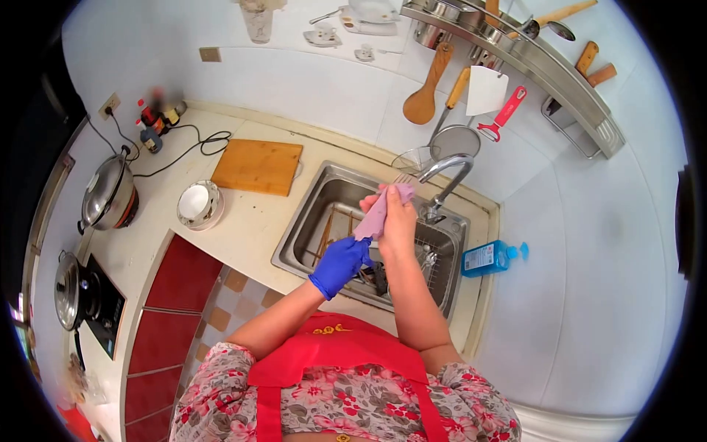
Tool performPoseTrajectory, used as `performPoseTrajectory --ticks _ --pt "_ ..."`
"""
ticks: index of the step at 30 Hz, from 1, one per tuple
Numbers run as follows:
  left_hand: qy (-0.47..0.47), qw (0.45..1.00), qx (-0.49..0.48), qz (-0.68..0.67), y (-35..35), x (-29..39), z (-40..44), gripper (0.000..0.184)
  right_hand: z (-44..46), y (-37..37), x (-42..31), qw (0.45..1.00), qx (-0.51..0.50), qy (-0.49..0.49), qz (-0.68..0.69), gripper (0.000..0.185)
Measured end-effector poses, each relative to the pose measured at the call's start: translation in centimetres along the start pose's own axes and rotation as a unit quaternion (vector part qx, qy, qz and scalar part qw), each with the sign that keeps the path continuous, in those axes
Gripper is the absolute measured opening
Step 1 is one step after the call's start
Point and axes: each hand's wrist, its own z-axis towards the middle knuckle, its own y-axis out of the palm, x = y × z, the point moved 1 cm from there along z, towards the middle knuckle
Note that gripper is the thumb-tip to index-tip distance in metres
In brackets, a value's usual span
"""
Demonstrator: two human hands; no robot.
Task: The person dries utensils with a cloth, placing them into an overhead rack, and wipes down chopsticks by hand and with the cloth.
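Observation:
My left hand [340, 267], in a blue glove, has its fingers closed at the lower end of a pink cloth [374, 218], over the sink. Bare and further right, my right hand [396, 221] grips the upper part of the same cloth. A fork [404, 179] sticks out of the cloth's top, its tines pointing up near the faucet [456, 166]. Its handle is hidden in the cloth. Below the hands, the metal sink [300, 219] holds chopsticks [325, 234] on the left and a wire rack [426, 254] with utensils on the right.
Left of the sink are a cutting board [258, 167], stacked bowls [197, 203], a pot [108, 193] and a lidded pan [68, 291]. A blue bottle [486, 258] stands at the right. Utensils hang below a wall rack [541, 65].

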Motion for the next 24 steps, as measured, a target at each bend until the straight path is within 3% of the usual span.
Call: performPoseTrajectory --ticks 2,6,8,10,12,14,15,19,20,21,22,24 --pt "0.001 0.998 -0.017 0.053 -0.8 -0.7 1.0 0.016 -0.6 0.0 0.7 0.996 0.005 0.075 0.054 0.026" --pt "0.0 0.991 -0.016 0.13 -1.1 1.3 1.6 0.02 -1.7 0.6 1.3 0.994 -0.01 0.104 0.031 0.029" --pt "0.0 0.983 -0.064 0.174 -1.8 1.7 2.8 0.02 -1.8 0.4 1.1 0.996 -0.025 0.091 0.004 0.029" --pt "0.098 0.979 -0.072 0.166 -1.7 2.0 3.2 0.019 -1.6 0.2 0.9 0.993 -0.062 0.09 -0.048 0.028" --pt "0.075 0.988 -0.075 0.114 -2.0 1.1 4.0 0.016 -1.2 -0.4 0.7 0.993 -0.06 0.083 -0.05 0.027" --pt "0.138 0.968 -0.144 0.15 -2.6 0.9 4.6 0.015 -0.6 -1.4 0.7 0.983 -0.058 0.009 -0.173 0.026" --pt "0.172 0.952 -0.161 0.195 -2.7 1.2 4.7 0.013 -0.5 -1.6 0.2 0.985 -0.037 0.024 -0.165 0.026" --pt "0.109 0.964 -0.206 0.128 -2.8 1.6 5.0 0.015 0.6 -3.2 -2.8 0.991 0.053 0.012 -0.12 0.023" --pt "0.231 0.917 -0.219 0.241 -3.0 0.5 5.6 0.016 1.2 -4.1 -3.1 0.991 0.056 -0.003 -0.12 0.023" --pt "0.353 0.841 -0.224 0.344 -2.9 0.1 6.2 0.017 1.8 -5.4 -3.1 0.966 0.074 -0.084 -0.234 0.022" --pt "0.369 0.833 -0.231 0.342 -2.7 0.3 6.6 0.017 2.0 -5.9 -3.7 0.92 0.095 -0.162 -0.344 0.021" --pt "0.412 0.804 -0.236 0.36 -2.1 0.7 6.6 0.018 1.8 -6.2 -4.6 0.928 0.093 -0.161 -0.322 0.021"
